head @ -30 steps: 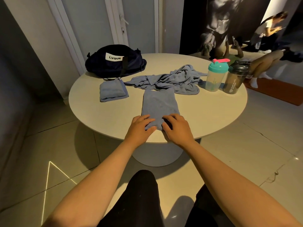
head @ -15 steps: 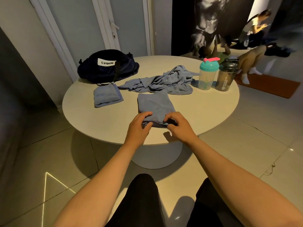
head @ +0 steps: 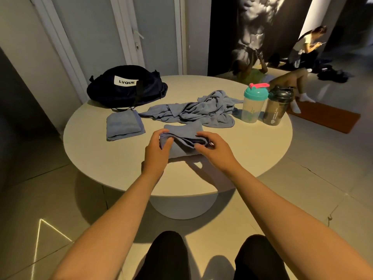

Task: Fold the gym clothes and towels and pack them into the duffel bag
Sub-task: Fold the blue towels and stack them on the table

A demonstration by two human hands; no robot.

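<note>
Both hands, left hand (head: 156, 147) and right hand (head: 212, 147), grip the half-folded, layered blue towel (head: 182, 136).

Premises: gym/fitness studio, rest area. Evidence: wall mural (head: 255, 27) of muscular torso behind round bench (head: 242, 150). Orange exercise mat (head: 327, 118) on floor right of bench, w/ a person's (head: 290, 81) socked feet on it. Teal-lid shaker (head: 254, 107) & dark shaker (head: 277, 108) on bench, right side. Duffel bag (head: 125, 91) & towels (head: 201, 112) also on bench.

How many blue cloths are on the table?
3: folded cloth beside the duffel bag; crumpled heap mid-table; half-folded cloth gripped by left hand and right hand. The heap may hide more.
</note>
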